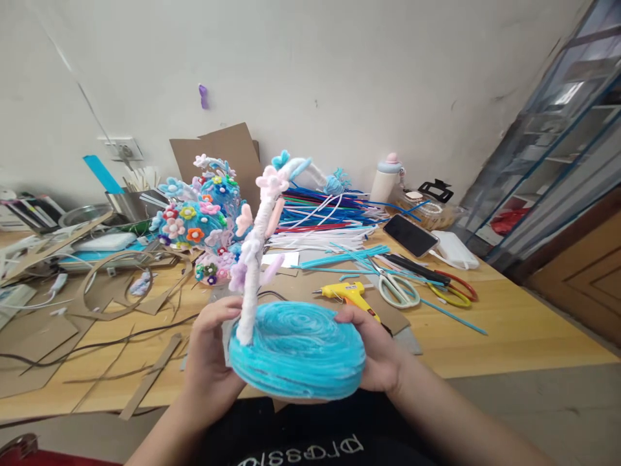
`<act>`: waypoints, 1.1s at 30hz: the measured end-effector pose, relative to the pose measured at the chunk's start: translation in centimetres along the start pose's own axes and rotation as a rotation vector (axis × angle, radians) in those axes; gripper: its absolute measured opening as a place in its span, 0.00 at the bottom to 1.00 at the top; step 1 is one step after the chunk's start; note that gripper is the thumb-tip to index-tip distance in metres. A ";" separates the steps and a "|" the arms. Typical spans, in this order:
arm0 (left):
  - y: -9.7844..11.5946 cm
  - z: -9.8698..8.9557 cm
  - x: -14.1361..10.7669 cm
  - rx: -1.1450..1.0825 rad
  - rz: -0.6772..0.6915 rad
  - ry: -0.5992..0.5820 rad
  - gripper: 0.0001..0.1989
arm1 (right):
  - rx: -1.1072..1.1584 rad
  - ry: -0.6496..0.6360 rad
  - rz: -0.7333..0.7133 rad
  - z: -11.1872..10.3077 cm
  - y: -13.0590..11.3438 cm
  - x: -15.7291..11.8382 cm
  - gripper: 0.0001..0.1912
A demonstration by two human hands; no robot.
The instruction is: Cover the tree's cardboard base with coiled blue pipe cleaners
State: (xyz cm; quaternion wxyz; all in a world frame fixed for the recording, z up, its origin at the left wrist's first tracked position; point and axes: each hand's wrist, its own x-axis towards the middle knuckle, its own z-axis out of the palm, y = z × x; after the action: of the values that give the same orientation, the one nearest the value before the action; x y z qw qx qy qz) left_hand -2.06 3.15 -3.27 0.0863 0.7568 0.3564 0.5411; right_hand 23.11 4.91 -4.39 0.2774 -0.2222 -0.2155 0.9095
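Note:
A round turquoise base point(305, 349) made of coiled fuzzy stems is held up near the table's front edge. From its left side rises a white wrapped post point(251, 285), which bends right at the top and carries pink, lilac and blue flowers and butterfly shapes. A blue tassel-like piece point(336, 182) hangs at the tip of the bend. My left hand point(211, 356) grips the base's left side, its thumb beside the post's foot. On the right side, my right hand point(376, 349) grips the rim with the fingers partly hidden under it.
Behind are a flower-covered piece point(194, 220) and bundled pipe cleaners point(320, 220). A yellow glue gun point(347, 293), scissors point(398, 290), red-and-yellow-handled pliers point(456, 291), a phone point(411, 234) and a bottle point(387, 181) are right. Cardboard scraps point(150, 378) and a cable lie left.

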 end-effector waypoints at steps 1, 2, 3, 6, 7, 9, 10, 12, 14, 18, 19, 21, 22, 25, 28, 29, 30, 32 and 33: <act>0.4 0.0 0.2 -0.020 -0.010 -0.017 0.24 | -0.013 -0.014 0.016 0.0 0.2 0.2 0.26; 0.7 0.0 0.3 -0.029 -0.015 -0.039 0.22 | -0.026 -0.027 0.031 -0.1 0.4 0.3 0.26; 1.1 0.0 0.5 -0.031 -0.013 -0.062 0.18 | -0.039 -0.036 0.043 -0.1 0.5 0.4 0.26; 2.0 -0.4 1.0 -0.012 0.024 -0.091 0.03 | -0.092 -0.018 0.047 -0.3 0.7 0.6 0.26; 2.2 -0.6 1.0 -0.002 0.038 -0.082 0.02 | -0.115 0.009 0.032 -0.3 0.8 0.7 0.25; 2.4 -1.0 0.9 0.045 0.072 -0.061 0.05 | -0.166 0.091 -0.040 -0.2 1.0 0.5 0.26; 2.5 -1.3 0.8 0.082 0.091 -0.054 0.07 | -0.192 0.144 -0.103 0.0 1.1 0.4 0.25; 2.5 -1.6 0.3 0.173 0.135 -0.038 0.10 | -0.233 0.254 -0.266 0.5 1.4 -0.2 0.23; 2.6 -1.8 -0.2 0.255 0.177 -0.019 0.11 | -0.338 0.342 -0.481 1.1 1.7 -1.1 0.21; 3.0 -1.8 -0.9 0.380 0.270 -0.005 0.07 | -0.944 0.338 -0.984 2.4 2.2 -3.3 0.10; 3.1 -1.8 -1.0 0.400 0.290 -0.015 0.06 | -1.082 0.305 -1.059 2.8 2.2 -3.8 0.11; 3.3 -1.8 -1.1 0.427 0.322 -0.053 0.04 | -1.220 0.235 -1.102 3.4 2.1 -4.6 0.14; 3.3 -1.9 -1.2 0.436 0.336 -0.076 0.04 | -1.246 0.202 -1.095 3.7 2.1 -4.8 0.15; 3.4 -2.1 -1.3 0.467 0.391 -0.093 0.05 | -1.258 0.097 -1.056 4.5 1.7 -4.9 0.17; 3.3 -2.2 -1.4 0.487 0.454 -0.085 0.05 | -1.275 -0.007 -1.096 5.1 1.5 -4.4 0.15; 3.3 -2.2 -1.4 0.488 0.466 -0.095 0.05 | -1.277 -0.026 -1.113 5.2 1.4 -4.3 0.14; 3.4 -2.1 -1.4 0.486 0.467 -0.112 0.05 | -1.269 -0.032 -1.123 5.3 1.4 -4.1 0.13; 3.4 -1.8 -1.4 0.473 0.449 -0.117 0.06 | -1.231 -0.020 -1.128 5.4 1.5 -3.8 0.10; 3.5 -1.6 -1.4 0.465 0.437 -0.103 0.06 | -1.206 -0.014 -1.130 5.3 1.5 -3.7 0.09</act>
State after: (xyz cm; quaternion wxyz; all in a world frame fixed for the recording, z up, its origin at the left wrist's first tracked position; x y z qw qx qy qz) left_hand -2.15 -0.68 -1.92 -0.1894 0.8411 0.2949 0.4119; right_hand 22.45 0.13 0.18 0.5247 -0.1855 -0.7477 0.3623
